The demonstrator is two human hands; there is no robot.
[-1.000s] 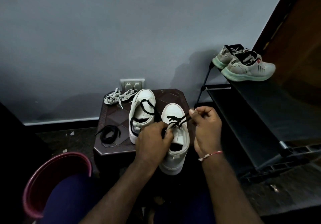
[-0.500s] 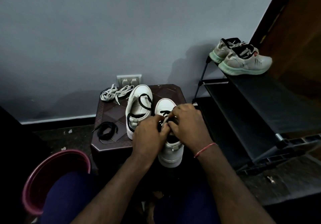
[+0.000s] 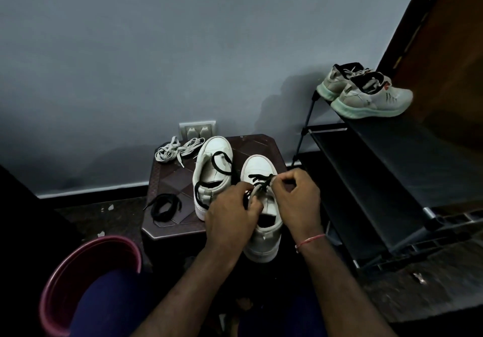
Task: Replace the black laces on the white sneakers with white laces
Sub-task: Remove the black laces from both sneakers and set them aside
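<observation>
Two white sneakers sit on a small dark brown table (image 3: 261,144). The right sneaker (image 3: 264,242) overhangs the front edge, its black lace (image 3: 261,178) threaded through the front eyelets. My left hand (image 3: 230,213) grips this sneaker at the tongue. My right hand (image 3: 295,198) pinches the black lace beside the eyelets. The left sneaker (image 3: 213,161) has a loose black lace (image 3: 222,165) draped in it. White laces (image 3: 175,149) lie bundled at the table's back left. A coiled black lace (image 3: 164,207) rests at its front left.
A dark shoe rack (image 3: 379,169) stands to the right, with a pair of grey running shoes (image 3: 366,93) on top. A maroon tub (image 3: 86,279) sits on the floor at lower left. A wall socket (image 3: 197,128) is behind the table.
My right hand, raised with the lace a second ago, dropped onto the sneaker and has since drawn slightly right with the lace. My left hand stayed on the sneaker.
</observation>
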